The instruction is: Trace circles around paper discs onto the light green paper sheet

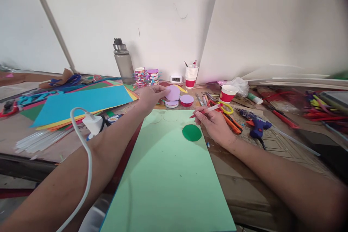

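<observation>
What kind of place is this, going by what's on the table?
Probably a craft workbench: a stack of coloured sheets lies at left, what looks like a blue glue gun at right, and the right hand holds a red-and-white pen.

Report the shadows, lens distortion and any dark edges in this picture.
Head view: soft shadows fall across the light green sheet; head view: the bottle leans, likely wide-lens stretch, and throws a faint shadow on the white panel behind; head view: the upper right corner darkens.
</observation>
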